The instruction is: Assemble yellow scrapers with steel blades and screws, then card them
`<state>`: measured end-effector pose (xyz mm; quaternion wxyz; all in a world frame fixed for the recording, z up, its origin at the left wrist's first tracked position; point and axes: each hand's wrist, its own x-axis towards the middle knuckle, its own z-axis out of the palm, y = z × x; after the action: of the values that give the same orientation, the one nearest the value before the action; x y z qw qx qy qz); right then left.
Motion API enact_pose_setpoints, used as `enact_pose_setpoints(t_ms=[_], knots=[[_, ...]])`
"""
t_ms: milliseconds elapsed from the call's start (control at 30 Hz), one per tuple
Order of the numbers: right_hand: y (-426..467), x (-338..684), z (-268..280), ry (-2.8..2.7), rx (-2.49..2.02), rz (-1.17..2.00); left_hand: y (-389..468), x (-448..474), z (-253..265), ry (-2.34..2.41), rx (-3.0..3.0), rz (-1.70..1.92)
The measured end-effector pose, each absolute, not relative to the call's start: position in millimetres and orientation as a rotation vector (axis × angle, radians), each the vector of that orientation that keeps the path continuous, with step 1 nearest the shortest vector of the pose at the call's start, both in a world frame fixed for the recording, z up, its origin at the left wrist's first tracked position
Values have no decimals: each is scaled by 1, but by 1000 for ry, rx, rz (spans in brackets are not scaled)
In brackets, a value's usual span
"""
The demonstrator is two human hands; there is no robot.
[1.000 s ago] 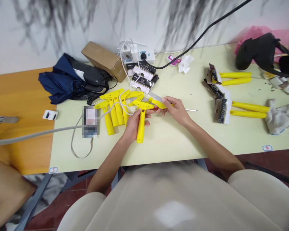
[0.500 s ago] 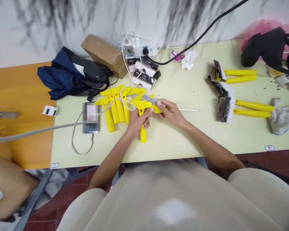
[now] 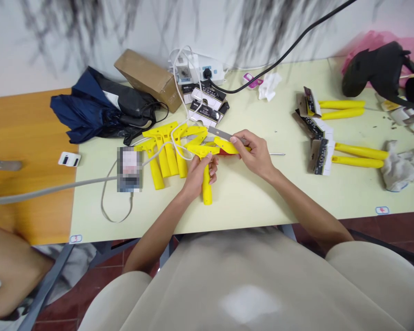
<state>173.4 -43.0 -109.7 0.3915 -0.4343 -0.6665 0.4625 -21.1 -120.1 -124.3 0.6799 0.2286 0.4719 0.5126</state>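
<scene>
My left hand (image 3: 194, 178) is closed around the yellow T-shaped scraper handle (image 3: 207, 187), its grip pointing toward me. Just right of it, my right hand (image 3: 255, 154) pinches a flat grey metal blade (image 3: 221, 134) together with a yellow plastic piece (image 3: 227, 145). Both stick out leftward from the fingers, apart from the handle's head. Under this hand lies a screwdriver (image 3: 278, 154), its shaft poking out to the right and some red showing beneath the yellow piece. Several more yellow scraper handles (image 3: 161, 158) lie side by side to the left.
Behind the handles are black-and-white boxes (image 3: 207, 112), a cardboard box (image 3: 146, 78) and a power strip (image 3: 210, 69). A white cable (image 3: 174, 142) crosses the handles. Boxed yellow-handled tools (image 3: 360, 154) lie right. A dark blue umbrella (image 3: 77, 110) and another person's arm (image 3: 12, 271) are left.
My right hand has moved right with the blade and yellow piece, away from the handle's head. Red now shows beneath them. My left hand keeps its hold nearly in place.
</scene>
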Motion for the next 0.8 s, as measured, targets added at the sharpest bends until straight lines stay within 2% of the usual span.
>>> enact_pose_setpoints(t_ms=[400, 567, 800], knots=[[-19, 163, -93, -2366, -814, 1019, -125, -24, -129, 951, 556, 1147], [-6, 167, -84, -2363, -774, 934, -123, -28, -123, 955, 520, 1150], [4, 172, -68, -1925, -670, 1477, -118, -39, -115, 792, 411, 1082]])
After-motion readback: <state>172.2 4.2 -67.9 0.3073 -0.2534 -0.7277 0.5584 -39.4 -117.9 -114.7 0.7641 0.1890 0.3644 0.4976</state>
